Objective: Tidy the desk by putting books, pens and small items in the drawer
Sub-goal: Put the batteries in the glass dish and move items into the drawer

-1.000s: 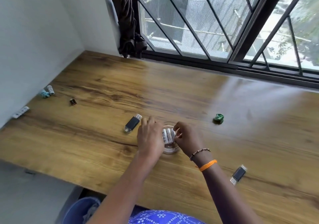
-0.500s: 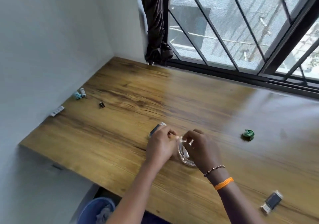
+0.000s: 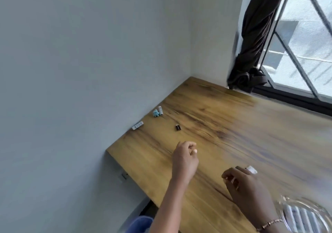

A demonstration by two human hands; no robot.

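**Q:** Progress, head view: how much of the tidying appeared done?

**A:** Little could be confirmed. No drawer was in frame, so nothing could be counted as stored. Several small items lay loose on the wooden desk near the wall: a white cylinder touching a pale blue object, a white strip at the desk's edge against the wall, and a small dark piece a little apart from them. A glass dish at the lower right held pale, tube-like objects, which suggested gathering was under way.

**Q:** And the hands?

**A:** The left hand was held above the desk, fingers curled inward; whether it pinched anything could not be told. The right hand was also curled, with a small white-tipped object showing just past its fingers, though a grip on it was not plain.

**Q:** What remained?

**A:** Judged from the layout, the cluster by the wall awaited collection, and everything, dish included, was yet to reach the drawer. No books or pens were visible.
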